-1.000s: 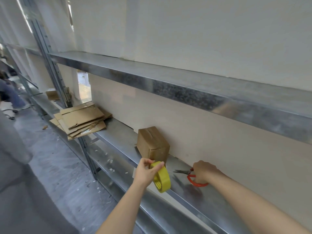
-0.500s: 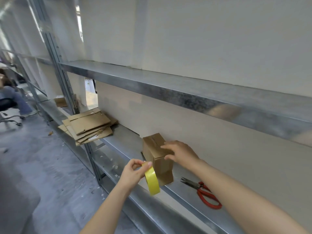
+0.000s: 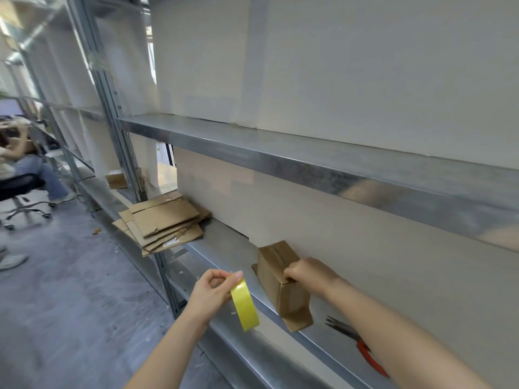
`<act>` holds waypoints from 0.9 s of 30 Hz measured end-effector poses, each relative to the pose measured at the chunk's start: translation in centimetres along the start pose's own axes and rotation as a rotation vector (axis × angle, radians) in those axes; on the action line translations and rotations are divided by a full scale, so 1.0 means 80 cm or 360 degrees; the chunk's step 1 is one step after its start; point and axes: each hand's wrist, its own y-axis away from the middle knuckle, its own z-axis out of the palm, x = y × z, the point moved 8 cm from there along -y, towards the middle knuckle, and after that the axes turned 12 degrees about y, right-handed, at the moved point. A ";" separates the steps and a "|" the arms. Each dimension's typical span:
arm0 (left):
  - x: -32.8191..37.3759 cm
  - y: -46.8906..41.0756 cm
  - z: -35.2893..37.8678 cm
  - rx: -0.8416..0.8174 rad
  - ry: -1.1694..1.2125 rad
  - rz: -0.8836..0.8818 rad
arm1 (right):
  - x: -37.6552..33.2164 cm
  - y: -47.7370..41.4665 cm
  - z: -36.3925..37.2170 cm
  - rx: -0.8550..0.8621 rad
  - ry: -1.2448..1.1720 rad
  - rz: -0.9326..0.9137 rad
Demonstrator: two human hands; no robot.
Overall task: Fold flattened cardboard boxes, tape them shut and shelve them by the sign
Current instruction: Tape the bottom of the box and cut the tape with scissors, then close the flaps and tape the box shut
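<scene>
A small folded cardboard box (image 3: 276,269) stands on the metal shelf (image 3: 224,248) against the white back panel, with one flap sticking out at its near end. My right hand (image 3: 307,273) grips the box's top near edge. My left hand (image 3: 212,293) pinches a roll of yellow tape (image 3: 245,304) in front of the shelf's edge, left of the box. A stack of flattened cardboard boxes (image 3: 163,220) lies further left on the same shelf.
Red-handled scissors (image 3: 356,343) lie on the shelf right of the box, partly under my right forearm. An upper shelf (image 3: 309,161) runs overhead. A metal upright (image 3: 112,108) stands at left. A seated person (image 3: 25,169) on a wheeled chair is far left on the grey floor.
My right hand let go of the scissors, moved left to the box and now grips its top edge. My left hand keeps the tape roll. The view has shifted upward and left.
</scene>
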 end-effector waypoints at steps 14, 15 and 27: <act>0.072 -0.058 0.035 0.0208 0.0480 0.0205 | -0.023 -0.009 -0.110 0.0323 -0.1474 0.0241; 0.080 -0.065 0.042 0.0206 0.0525 0.0219 | -0.028 -0.012 -0.115 0.0274 -0.1462 0.0198; 0.116 -0.174 0.104 -0.0249 0.0537 0.0044 | 0.062 -0.059 -0.129 0.0131 -0.1166 0.0300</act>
